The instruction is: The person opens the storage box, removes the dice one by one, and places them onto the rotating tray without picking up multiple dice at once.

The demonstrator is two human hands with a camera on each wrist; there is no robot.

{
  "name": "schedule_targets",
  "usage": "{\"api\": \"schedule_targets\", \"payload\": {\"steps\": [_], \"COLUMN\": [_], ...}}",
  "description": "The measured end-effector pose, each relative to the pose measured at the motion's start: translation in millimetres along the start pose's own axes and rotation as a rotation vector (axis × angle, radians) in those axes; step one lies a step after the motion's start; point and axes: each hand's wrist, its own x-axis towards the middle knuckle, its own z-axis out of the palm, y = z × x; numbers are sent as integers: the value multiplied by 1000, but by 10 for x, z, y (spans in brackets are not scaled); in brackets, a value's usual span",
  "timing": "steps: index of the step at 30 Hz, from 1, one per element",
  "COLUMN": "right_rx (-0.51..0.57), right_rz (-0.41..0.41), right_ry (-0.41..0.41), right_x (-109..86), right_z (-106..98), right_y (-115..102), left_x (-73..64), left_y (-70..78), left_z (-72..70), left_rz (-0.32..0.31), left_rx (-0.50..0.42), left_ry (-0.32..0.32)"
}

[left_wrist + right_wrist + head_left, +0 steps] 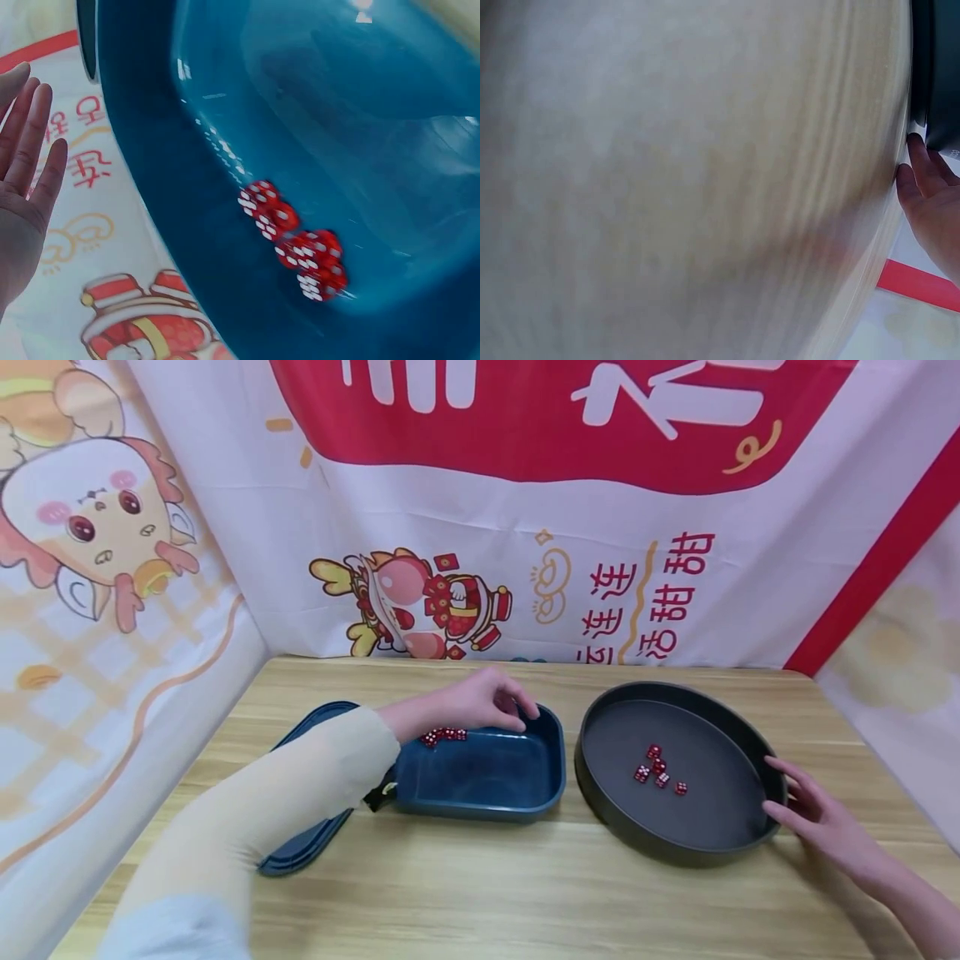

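My left hand (495,700) is over the far edge of a blue rectangular pan (480,777), its fingers loosely bent with nothing between them. Several red dice (444,736) with white dots lie together in this pan along its far side; the left wrist view shows the dice (292,240) close up. To the right stands a round dark grey pan (660,827) with several more red dice (658,767) scattered near its middle. At its right rim, the fingertips of my right hand (821,822) touch the edge, fingers fairly straight.
Partly under my left sleeve, a blue lid-like piece (300,852) lies on the wooden table (495,893). A black handle (381,793) shows at the blue pan's left end. Printed cloth (480,510) hangs behind the table and at both sides.
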Motion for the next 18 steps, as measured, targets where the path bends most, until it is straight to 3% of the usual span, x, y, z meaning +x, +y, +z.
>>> {"api": "schedule_targets", "payload": {"steps": [11,18], "right_rx": [0,10], "right_rz": [-9,-8], "right_ry": [-3,-7], "right_x": [0,-5], "right_z": [-9,-7], "right_y": [17,16], "left_x": [-316,-442], "left_y": [-295,-472], "left_z": [-77,-73], "left_rz": [-108,-150], "left_rx": [13,51], "left_ry": [81,81]}}
